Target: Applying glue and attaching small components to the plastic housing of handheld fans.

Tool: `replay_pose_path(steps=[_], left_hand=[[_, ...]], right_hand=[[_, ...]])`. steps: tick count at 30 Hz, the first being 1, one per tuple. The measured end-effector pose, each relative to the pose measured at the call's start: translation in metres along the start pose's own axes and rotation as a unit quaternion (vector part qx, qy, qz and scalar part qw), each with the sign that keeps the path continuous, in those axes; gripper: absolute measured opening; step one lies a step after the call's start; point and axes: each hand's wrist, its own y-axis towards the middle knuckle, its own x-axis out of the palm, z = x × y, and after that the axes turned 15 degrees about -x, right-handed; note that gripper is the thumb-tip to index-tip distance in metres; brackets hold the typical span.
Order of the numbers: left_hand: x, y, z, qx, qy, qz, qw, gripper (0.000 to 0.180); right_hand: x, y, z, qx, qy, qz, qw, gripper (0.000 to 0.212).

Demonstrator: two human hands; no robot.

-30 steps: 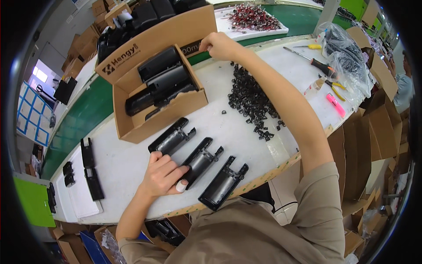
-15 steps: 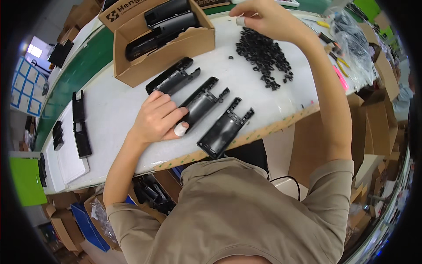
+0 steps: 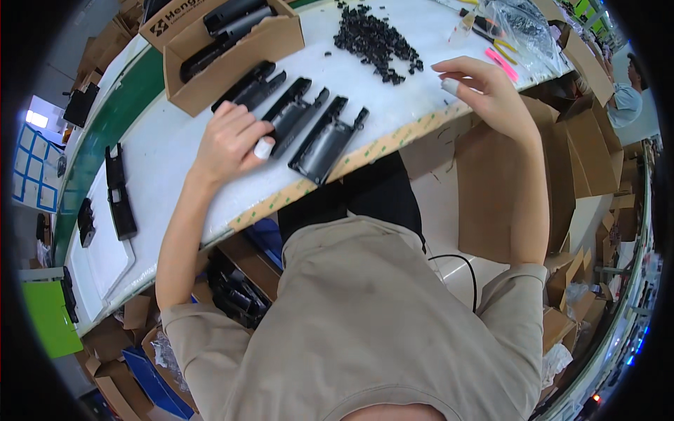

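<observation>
My left hand (image 3: 230, 142) rests on the white table with its fingers curled and a white cover on the thumb. It lies against the lower ends of two black plastic housings, a left one (image 3: 246, 88) and a middle one (image 3: 288, 112); what its fingers close on is hidden. A third black housing (image 3: 323, 144) lies to its right by the table's front edge, hollow side up. My right hand (image 3: 491, 97) hovers above the front edge further right. Its index finger and white-covered thumb are apart, with nothing visible between them. Beyond it lies a pile of small black parts (image 3: 375, 42).
An open cardboard box (image 3: 239, 70) holding more black housings stands at the far left. A white tray (image 3: 105, 270) with black pieces lies on the left. Yellow-handled pliers (image 3: 504, 48), a pink tool (image 3: 500, 64) and clear plastic bags (image 3: 523, 31) are at far right. Cardboard boxes (image 3: 505, 189) stand below.
My right hand has come back from the far side of the small-parts pile to the table's front edge. My left hand stays by the housings. The whole view has shifted.
</observation>
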Motion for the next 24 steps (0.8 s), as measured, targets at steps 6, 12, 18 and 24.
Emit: replay_pose_path(steps=[6, 12, 18, 24], left_hand=[[-0.003, 0.002, 0.0, -0.015, 0.008, -0.019, 1.0, 0.017], [0.0, 0.002, 0.001, -0.026, 0.009, -0.023, 0.999, 0.018], [-0.001, 0.0, 0.001, -0.032, 0.013, -0.036, 0.999, 0.019], [-0.001, 0.001, 0.001, -0.03, 0.018, -0.038, 0.999, 0.02]], right_hand=[[0.001, -0.037, -0.01, 0.044, -0.027, -0.006, 0.999, 0.029], [0.005, -0.071, -0.019, 0.123, 0.007, -0.015, 0.992, 0.033], [0.014, -0.094, -0.011, 0.1, -0.006, 0.007, 0.995, 0.03], [0.021, -0.099, -0.001, 0.112, -0.001, -0.013, 0.994, 0.031]])
